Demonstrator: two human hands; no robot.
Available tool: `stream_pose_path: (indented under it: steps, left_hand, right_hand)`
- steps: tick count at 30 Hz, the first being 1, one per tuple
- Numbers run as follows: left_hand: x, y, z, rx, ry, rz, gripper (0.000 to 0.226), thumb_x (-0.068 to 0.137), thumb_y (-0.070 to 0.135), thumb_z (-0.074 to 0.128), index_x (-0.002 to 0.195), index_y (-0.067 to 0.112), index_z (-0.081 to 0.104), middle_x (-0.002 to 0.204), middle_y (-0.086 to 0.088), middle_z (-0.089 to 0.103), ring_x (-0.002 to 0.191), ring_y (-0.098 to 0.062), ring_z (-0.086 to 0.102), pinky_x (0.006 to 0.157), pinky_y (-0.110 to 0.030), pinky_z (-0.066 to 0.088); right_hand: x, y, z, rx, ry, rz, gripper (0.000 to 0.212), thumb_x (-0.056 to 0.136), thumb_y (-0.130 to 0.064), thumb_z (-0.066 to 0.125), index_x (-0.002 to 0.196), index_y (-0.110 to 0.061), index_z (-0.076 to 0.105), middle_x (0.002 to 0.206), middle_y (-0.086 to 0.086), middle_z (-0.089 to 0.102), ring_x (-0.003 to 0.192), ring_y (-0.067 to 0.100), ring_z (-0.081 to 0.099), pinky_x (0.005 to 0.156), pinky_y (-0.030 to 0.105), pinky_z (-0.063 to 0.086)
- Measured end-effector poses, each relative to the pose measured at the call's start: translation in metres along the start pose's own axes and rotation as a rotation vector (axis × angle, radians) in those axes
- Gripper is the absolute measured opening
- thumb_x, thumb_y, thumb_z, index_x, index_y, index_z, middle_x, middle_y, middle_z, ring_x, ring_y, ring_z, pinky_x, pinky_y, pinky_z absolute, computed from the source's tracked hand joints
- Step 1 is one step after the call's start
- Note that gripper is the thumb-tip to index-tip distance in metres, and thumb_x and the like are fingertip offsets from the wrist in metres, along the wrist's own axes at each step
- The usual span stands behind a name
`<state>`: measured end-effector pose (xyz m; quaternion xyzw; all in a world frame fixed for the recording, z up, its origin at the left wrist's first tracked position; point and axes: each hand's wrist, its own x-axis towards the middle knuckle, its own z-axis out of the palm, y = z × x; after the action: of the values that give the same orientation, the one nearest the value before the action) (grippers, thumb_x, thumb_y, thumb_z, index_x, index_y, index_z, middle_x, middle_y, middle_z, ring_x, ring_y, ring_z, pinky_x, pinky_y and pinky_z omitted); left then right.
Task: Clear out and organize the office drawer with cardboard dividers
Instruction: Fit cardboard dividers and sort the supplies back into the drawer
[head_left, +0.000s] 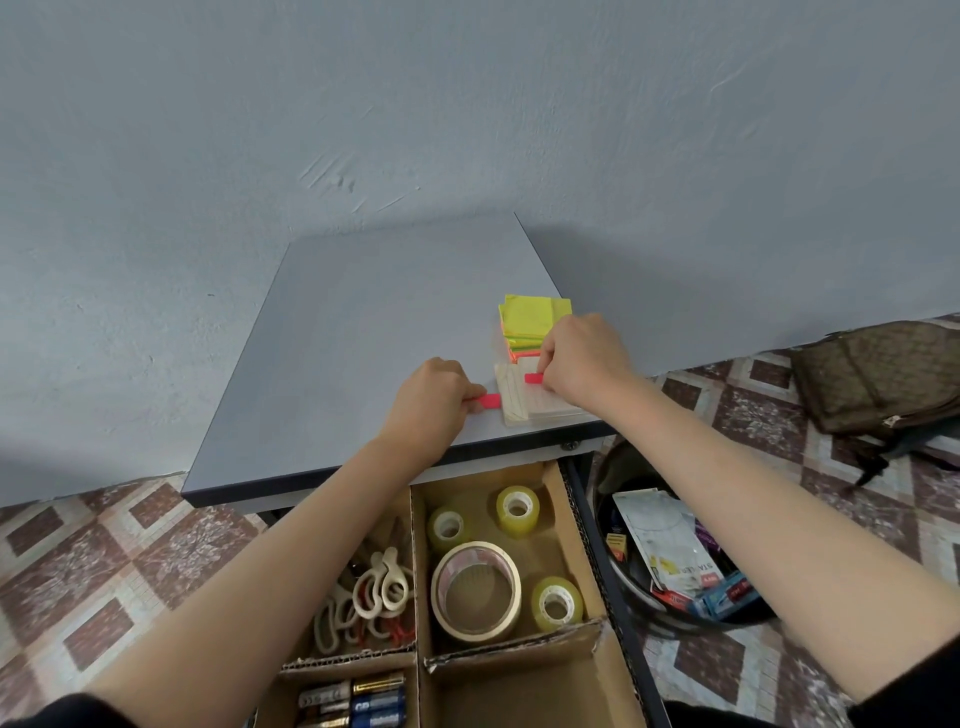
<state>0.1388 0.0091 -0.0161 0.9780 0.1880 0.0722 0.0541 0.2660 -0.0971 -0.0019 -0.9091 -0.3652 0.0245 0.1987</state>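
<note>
left hand (431, 400): on the worktop (363, 322) near its front edge, fingers curled, pinching one end of a small pink tab (487, 401) that lies just left of the index cards.
right hand (582, 364): over the index cards (522, 402), fingertips pinching a second pink tab (533, 378) held above the top card.
index cards: a pale ruled stack at the worktop's front right edge, partly under the right hand.
sticky notes (535, 317): a neon yellow pile with orange and green edges, just behind the index cards, touching or nearly so.
drawer (519, 696): pulled open below the worktop's front edge, between the two forearms.
cardboard dividers (415, 545): split the drawer into compartments.
back right compartment: three small clear tape rolls (517, 509) around one large masking tape roll (475, 590).
back left compartment: scissors (374, 587) with pale handles, partly hidden by the left forearm.
front left compartment: batteries (358, 699) lying on their sides.
bin (608, 519): on the tiled floor right of the drawer, holding packaging.
bag (883, 374): brown, on the floor at far right.
</note>
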Motion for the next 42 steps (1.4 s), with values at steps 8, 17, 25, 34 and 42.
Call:
stream_pose_path:
  steps: [8,17,25,34,42]
  left_hand:
    - [-0.008,-0.004,0.009,0.064,0.059,0.098,0.036,0.101,0.020,0.038,0.135,0.018,0.051,0.121,-0.005,0.052,0.113,-0.018,0.044,0.086,-0.020,0.036]
    - [-0.008,0.000,0.007,-0.070,0.157,0.009,0.027,0.096,0.021,0.049,0.117,0.020,0.067,0.114,-0.003,0.062,0.105,-0.017,0.049,0.076,-0.016,0.030]
    - [-0.010,0.002,0.001,-0.041,0.079,-0.011,0.029,0.096,0.022,0.047,0.120,0.020,0.065,0.119,-0.001,0.063,0.109,-0.015,0.051,0.082,-0.019,0.038]
    - [-0.031,0.005,-0.018,-0.330,0.068,-0.146,0.019,0.089,0.017,0.061,0.103,0.012,0.073,0.101,-0.003,0.071,0.086,-0.014,0.061,0.078,-0.020,0.048]
    - [-0.135,0.004,-0.005,-0.555,-0.288,-0.190,0.009,0.078,0.018,0.074,0.087,0.018,0.076,0.072,0.014,0.067,0.070,-0.001,0.062,0.064,-0.012,0.048]
  right_hand:
    - [-0.006,0.002,0.005,-0.006,0.034,-0.048,0.022,0.085,0.005,0.054,0.096,0.000,0.071,0.099,0.013,0.068,0.090,0.026,0.062,0.083,0.041,0.053]
    - [-0.016,0.002,0.003,0.004,0.023,-0.044,0.015,0.084,0.000,0.060,0.095,0.001,0.070,0.099,0.014,0.064,0.092,0.026,0.059,0.082,0.037,0.052]
    - [-0.026,0.002,-0.007,0.117,0.026,-0.049,0.017,0.086,0.000,0.060,0.097,-0.001,0.074,0.101,0.012,0.070,0.101,0.022,0.059,0.078,0.024,0.044]
    - [-0.072,-0.002,-0.024,0.376,-0.046,0.036,0.013,0.083,-0.003,0.066,0.091,-0.008,0.074,0.079,0.003,0.067,0.052,0.009,0.057,0.055,0.021,0.051]
    - [-0.136,0.010,0.020,0.510,-0.313,0.108,0.008,0.082,-0.002,0.067,0.086,-0.006,0.073,0.062,0.007,0.065,0.047,0.012,0.060,0.052,0.023,0.056]
